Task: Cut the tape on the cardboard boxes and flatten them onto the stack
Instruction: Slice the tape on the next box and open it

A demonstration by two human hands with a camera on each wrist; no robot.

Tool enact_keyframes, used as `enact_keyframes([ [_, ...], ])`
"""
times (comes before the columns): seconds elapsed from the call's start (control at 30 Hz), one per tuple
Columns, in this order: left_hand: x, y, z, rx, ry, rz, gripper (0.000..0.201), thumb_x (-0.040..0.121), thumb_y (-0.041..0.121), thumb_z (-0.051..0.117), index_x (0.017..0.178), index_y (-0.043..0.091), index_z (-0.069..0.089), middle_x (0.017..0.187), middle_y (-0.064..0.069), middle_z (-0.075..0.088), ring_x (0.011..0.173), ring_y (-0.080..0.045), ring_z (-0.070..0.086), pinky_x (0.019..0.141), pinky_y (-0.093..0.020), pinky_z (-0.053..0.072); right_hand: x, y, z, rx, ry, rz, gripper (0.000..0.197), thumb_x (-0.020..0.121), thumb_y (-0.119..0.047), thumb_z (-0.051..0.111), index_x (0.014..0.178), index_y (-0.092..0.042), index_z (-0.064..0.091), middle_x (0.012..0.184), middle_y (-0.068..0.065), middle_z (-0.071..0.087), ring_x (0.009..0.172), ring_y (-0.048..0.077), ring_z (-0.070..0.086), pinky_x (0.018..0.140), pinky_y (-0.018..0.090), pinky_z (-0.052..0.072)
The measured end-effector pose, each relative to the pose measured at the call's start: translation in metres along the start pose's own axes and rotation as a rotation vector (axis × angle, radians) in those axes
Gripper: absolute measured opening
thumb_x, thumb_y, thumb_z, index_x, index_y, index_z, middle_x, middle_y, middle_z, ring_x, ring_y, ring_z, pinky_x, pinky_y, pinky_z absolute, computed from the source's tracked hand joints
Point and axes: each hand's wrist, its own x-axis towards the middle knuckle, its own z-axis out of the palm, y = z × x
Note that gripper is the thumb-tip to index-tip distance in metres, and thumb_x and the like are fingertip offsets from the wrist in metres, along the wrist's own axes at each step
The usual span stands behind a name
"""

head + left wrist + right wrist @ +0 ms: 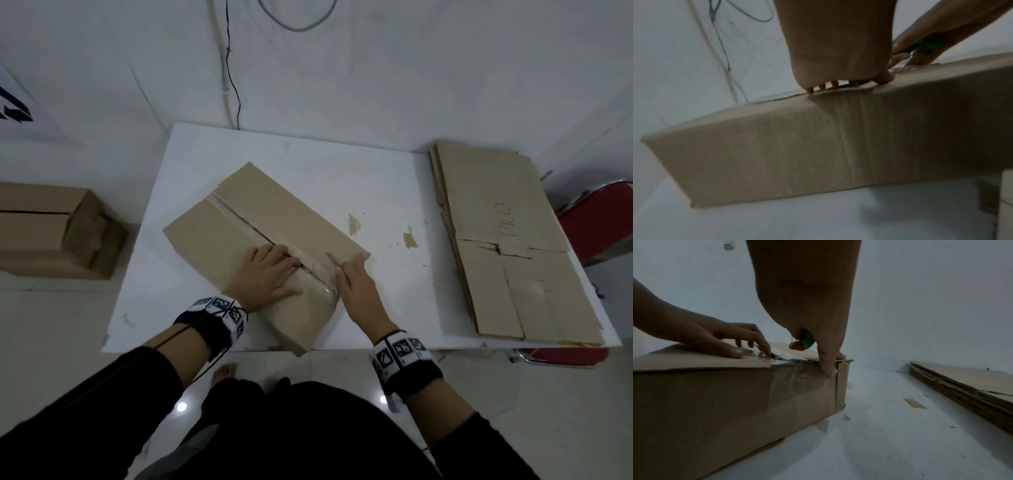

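Observation:
A brown cardboard box (pixel 239 219) lies slantwise on the white table (pixel 376 192), its taped centre seam split open along the middle. My left hand (pixel 270 274) lies on the near left flap, fingertips (pixel 830 86) dipping into the slit. My right hand (pixel 356 287) grips a green-handled cutter (pixel 807 341) at the box's near right corner, its metal blade (pixel 331 257) sticking up over the tape. One right finger hangs over the box's edge in the right wrist view. The stack of flattened boxes (pixel 507 240) lies at the table's right.
Several closed cardboard boxes (pixel 54 229) sit on the floor at the left. A red chair (pixel 603 219) stands behind the table's right end. Cables (pixel 233 85) run down the wall at the back. Tape scraps (pixel 409 240) dot the table between box and stack.

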Motion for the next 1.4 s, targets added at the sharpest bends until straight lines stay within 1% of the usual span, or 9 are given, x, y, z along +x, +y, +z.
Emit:
enact_keyframes([
  [0.13,0.018,0.004,-0.015,0.031,-0.139,-0.037,0.092,0.063,0.089,0.03,0.127,0.029,0.054,0.123,-0.007,0.042,0.116,-0.028,0.038,0.096,-0.042,0.027,0.025,0.008,-0.009,-0.079,-0.052,-0.005,0.031,0.107,-0.03,0.033,0.09,-0.011,0.052,0.083,0.004,0.052,0.065,0.023,0.052,0.054,0.034,0.036],
  [0.27,0.036,0.013,-0.023,0.041,-0.118,-0.047,0.082,0.055,0.077,0.066,0.113,0.019,0.06,0.122,-0.008,0.042,0.115,-0.028,0.037,0.095,-0.041,0.028,0.041,0.007,-0.016,-0.081,-0.087,0.021,0.03,0.107,-0.028,0.033,0.086,-0.012,0.047,0.073,0.001,0.047,0.062,0.021,0.047,0.057,0.034,0.035],
  [0.43,0.028,0.026,-0.015,-0.048,-0.091,-0.105,0.068,0.065,0.06,0.073,0.116,0.016,0.061,0.121,-0.005,0.048,0.112,-0.025,0.044,0.091,-0.039,0.033,0.056,-0.002,-0.015,-0.319,0.073,-0.084,0.037,0.106,-0.029,0.031,0.098,-0.009,0.06,0.09,0.008,0.061,0.085,0.027,0.056,0.079,0.042,0.045],
  [0.5,0.022,0.028,-0.013,-0.059,-0.059,-0.104,0.063,0.068,0.056,0.073,0.115,0.015,0.063,0.118,-0.006,0.052,0.108,-0.027,0.049,0.088,-0.04,0.037,0.054,-0.01,-0.009,-0.274,0.206,-0.218,0.032,0.105,-0.03,0.034,0.09,-0.013,0.057,0.08,0.003,0.062,0.075,0.021,0.056,0.069,0.035,0.045],
  [0.77,0.016,0.032,-0.007,-0.036,-0.047,-0.095,0.067,0.054,0.053,0.082,0.104,0.011,0.065,0.102,-0.009,0.06,0.092,-0.032,0.058,0.076,-0.04,0.045,0.043,0.009,0.03,-0.166,-0.026,-0.185,0.037,0.107,-0.034,0.032,0.125,-0.012,0.057,0.102,0.009,0.067,0.095,0.026,0.061,0.074,0.034,0.046],
  [0.93,0.042,0.034,-0.027,-0.06,-0.195,-0.184,0.076,0.058,0.057,0.08,0.116,0.016,0.051,0.124,-0.001,0.047,0.118,-0.025,0.039,0.094,-0.037,0.027,0.053,0.008,0.018,0.078,0.04,-0.001,0.033,0.107,-0.032,0.033,0.083,-0.02,0.052,0.082,0.004,0.068,0.082,0.025,0.065,0.071,0.037,0.049],
  [1.13,0.051,0.058,-0.018,-0.067,-0.331,-0.268,0.091,0.051,0.075,0.073,0.129,0.034,0.049,0.12,-0.003,0.046,0.116,-0.025,0.037,0.1,-0.04,0.023,0.049,0.001,-0.002,0.297,-0.028,0.111,0.035,0.107,-0.031,0.035,0.079,-0.017,0.052,0.083,0.0,0.058,0.084,0.017,0.056,0.074,0.028,0.038],
  [1.3,0.051,0.067,-0.008,-0.078,-0.3,-0.228,0.076,0.066,0.05,0.077,0.128,0.02,0.046,0.124,-0.003,0.05,0.116,-0.025,0.044,0.101,-0.036,0.024,0.052,0.002,-0.009,0.726,-0.067,0.182,0.034,0.108,-0.024,0.035,0.08,-0.01,0.049,0.087,0.002,0.065,0.104,0.014,0.068,0.08,0.013,0.047],
  [1.4,0.049,0.074,-0.006,-0.068,-0.253,-0.204,0.049,0.079,0.024,0.062,0.126,0.022,0.05,0.122,-0.009,0.047,0.113,-0.03,0.042,0.099,-0.036,0.024,0.053,0.005,-0.014,0.842,-0.051,0.199,0.033,0.107,-0.023,0.038,0.089,-0.003,0.056,0.1,0.02,0.071,0.102,0.027,0.07,0.089,0.028,0.054],
])
